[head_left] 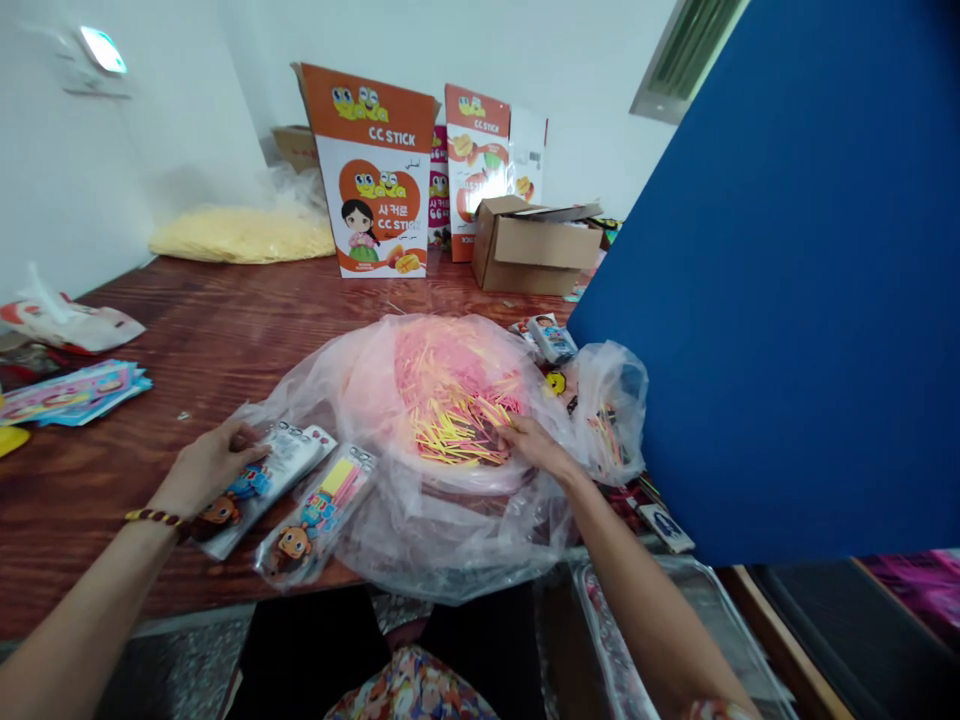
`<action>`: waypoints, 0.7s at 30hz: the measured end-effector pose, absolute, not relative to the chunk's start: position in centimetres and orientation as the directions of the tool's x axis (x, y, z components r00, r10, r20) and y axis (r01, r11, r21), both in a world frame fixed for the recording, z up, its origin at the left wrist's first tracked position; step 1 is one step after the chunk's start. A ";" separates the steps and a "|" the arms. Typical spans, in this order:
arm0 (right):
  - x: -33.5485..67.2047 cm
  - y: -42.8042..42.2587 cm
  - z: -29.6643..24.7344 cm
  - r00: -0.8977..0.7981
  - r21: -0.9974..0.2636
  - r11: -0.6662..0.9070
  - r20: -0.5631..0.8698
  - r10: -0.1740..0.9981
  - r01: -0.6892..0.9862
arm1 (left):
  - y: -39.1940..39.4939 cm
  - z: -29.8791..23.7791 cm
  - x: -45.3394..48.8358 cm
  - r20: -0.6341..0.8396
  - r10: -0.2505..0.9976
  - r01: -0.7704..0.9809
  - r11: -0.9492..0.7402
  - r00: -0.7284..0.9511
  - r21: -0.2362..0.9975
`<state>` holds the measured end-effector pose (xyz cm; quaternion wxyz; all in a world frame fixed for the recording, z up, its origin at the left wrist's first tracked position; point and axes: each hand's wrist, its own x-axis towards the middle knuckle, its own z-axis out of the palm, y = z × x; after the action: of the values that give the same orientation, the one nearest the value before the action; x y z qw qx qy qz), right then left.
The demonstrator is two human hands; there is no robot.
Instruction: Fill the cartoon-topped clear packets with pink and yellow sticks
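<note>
My left hand (214,465) lies on a stack of printed plastic pouches (289,450), its fingers curled closed at the pouches' edge. Beside the stack, to its right, is one pouch (322,515) with yellow and pink sticks inside. A large clear plastic bag (450,540) lies spread open on the table, heaped with thin pink and yellow sticks (454,430). At the right edge of this heap my right hand (529,445) has its fingers closed around a few sticks; its fingertips are partly hidden among them.
Orange and white cartons (382,190) and an open brown box (536,250) stand at the back. A smaller clear bag (611,415) sits to the right, near a big blue panel (780,300). Flat blue and pink packets (75,392) and a tissue pack (75,325) lie left.
</note>
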<state>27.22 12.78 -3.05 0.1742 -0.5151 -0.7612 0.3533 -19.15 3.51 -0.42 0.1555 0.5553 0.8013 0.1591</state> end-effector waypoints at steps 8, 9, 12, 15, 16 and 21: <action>24.4 12.2 -5.2 -0.198 -0.986 -0.014 -0.047 0.979 0.165 | 3.3 -0.6 -18.3 -0.052 0.928 0.849 0.358 -0.368 0.389; 24.0 12.1 -5.5 -0.203 -0.984 -0.028 -0.065 0.977 0.177 | 3.3 -0.5 -18.3 -0.027 0.921 0.846 0.369 -0.389 0.384; 23.6 11.9 -6.1 -0.220 -0.956 0.003 -0.064 0.973 0.294 | 2.9 -0.1 -18.4 0.054 0.900 0.829 0.373 -0.432 0.416; 23.8 11.7 -6.3 -0.239 -0.879 0.138 0.028 0.971 0.456 | 2.5 0.4 -18.6 0.117 0.888 0.802 0.337 -0.445 0.494; 23.9 11.7 -6.3 -0.241 -0.850 0.163 0.045 0.969 0.500 | 2.4 0.6 -18.5 0.129 0.881 0.783 0.327 -0.455 0.529; 23.8 12.2 -6.8 -0.234 -0.807 0.148 0.012 0.972 0.571 | 1.4 2.5 -16.4 0.018 0.804 0.401 0.277 -0.595 0.873</action>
<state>23.78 12.16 -6.84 0.2846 -0.5497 -0.7020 0.3522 -16.42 1.45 2.45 0.2210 0.3922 0.7678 0.4558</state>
